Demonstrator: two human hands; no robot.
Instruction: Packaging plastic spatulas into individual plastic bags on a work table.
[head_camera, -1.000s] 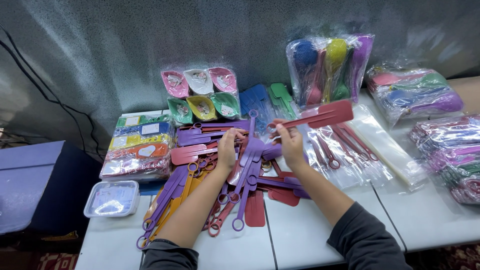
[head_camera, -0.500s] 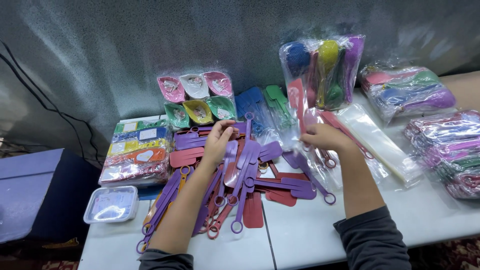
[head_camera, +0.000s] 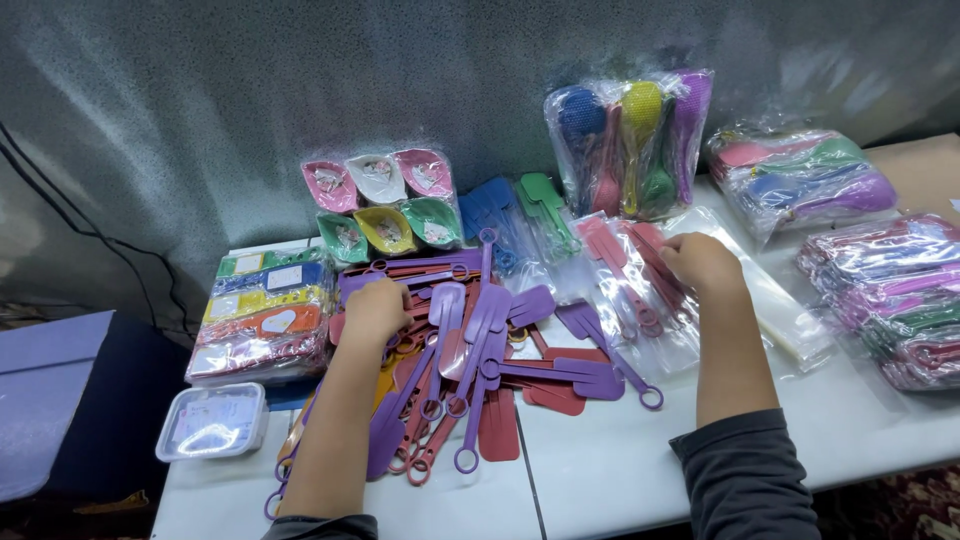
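Since half a second ago, your right hand (head_camera: 703, 262) has come down from above the clear bags, and it now rests on the bagged red spatulas (head_camera: 630, 270); your left hand (head_camera: 375, 310) has hardly moved on the loose pile.

Nearest to you is the white table (head_camera: 620, 470), with both forearms lying across it. At the left edge stands a small clear lidded box (head_camera: 212, 420). Next comes the pile of loose spatulas (head_camera: 470, 370), purple and red mixed, most with the ring end toward you and the blade away, so the long axis runs from near to far. Your left hand lies on the far left part of this pile with the fingers curled down; I cannot tell if they grip one handle or only press. One purple spatula (head_camera: 610, 355) lies apart on the right of the pile, between your two hands, ring end toward your right arm, so the right hand is nearer to it.

Your right hand is bent into a loose fist on the bag, fingers closed; what they pinch, if anything, is hidden.

Farther away are the blue and green spatulas (head_camera: 515, 215), a stack of flat coloured packs (head_camera: 262, 315), a bag of small coloured dishes (head_camera: 383, 200), bagged coloured spoons (head_camera: 628, 140) and more bagged utensils (head_camera: 880, 290) on the right.
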